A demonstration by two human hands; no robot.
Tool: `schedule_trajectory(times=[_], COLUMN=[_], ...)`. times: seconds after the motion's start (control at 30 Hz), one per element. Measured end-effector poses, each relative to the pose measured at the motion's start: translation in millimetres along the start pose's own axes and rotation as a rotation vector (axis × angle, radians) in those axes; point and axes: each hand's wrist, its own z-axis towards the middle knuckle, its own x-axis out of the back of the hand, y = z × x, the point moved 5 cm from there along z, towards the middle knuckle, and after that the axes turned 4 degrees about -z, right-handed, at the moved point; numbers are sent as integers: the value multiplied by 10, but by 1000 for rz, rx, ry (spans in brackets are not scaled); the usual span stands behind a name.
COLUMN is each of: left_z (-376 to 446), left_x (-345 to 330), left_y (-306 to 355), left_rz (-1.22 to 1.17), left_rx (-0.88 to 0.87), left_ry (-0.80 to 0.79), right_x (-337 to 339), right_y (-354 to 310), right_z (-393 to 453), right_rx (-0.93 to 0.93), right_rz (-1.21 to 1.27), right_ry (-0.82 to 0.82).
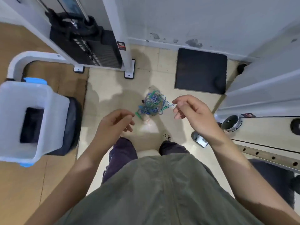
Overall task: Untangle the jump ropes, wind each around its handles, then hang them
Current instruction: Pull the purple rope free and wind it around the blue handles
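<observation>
Head view: a tangled pile of jump ropes (151, 103) lies on the floor (113, 88), far of both hands. Right hand (193, 114) pinches a blue-green strand; left hand (113, 122) hangs loosely curled, holding nothing. White bin (53, 114) stands left.

Below me, a pale tiled floor (113, 95) meets a scuffed grey wall (194, 18), its paint chipped near the base. A black mat (200, 70) lies against that wall. At upper left stands a white weight machine (116, 38) with a black weight stack (97, 51). A clear plastic bin (24, 119) with blue clips sits on brown flooring (19, 192) at left.
</observation>
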Motion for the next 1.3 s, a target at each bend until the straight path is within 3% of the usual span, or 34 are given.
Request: schedule_trajectory(times=[0.17,0.47,0.63,0.73,0.9,1.17,1.3], left_z=[1203,3606,4331,4449,4165,3427,3006], left_x=[94,-233,-349,-311,-399,-513,-514], left_y=[-519,-2298,-2768,-2815,-2626,-2733,-2590], left_rz=[27,119,211,250,269,468,649], left_rx=[-29,-139,-260,-342,-495,-551,-624], left_ry=[-68,-42,-64,-60,-69,-70,-34], right_x=[-391,-856,-962,-1004,-1013,-709,-667], right_y=[578,2831,3600,3754,3474,3561,3591], right_z=[932,3153,3873,4028,3708,2863,2496], right_rx=[-35,7,109,166,362,419,404], right_rz=[28,-165,-256,-284,-253,-554,-526], right_ry=[54,9,-37,-61,-77,71,147])
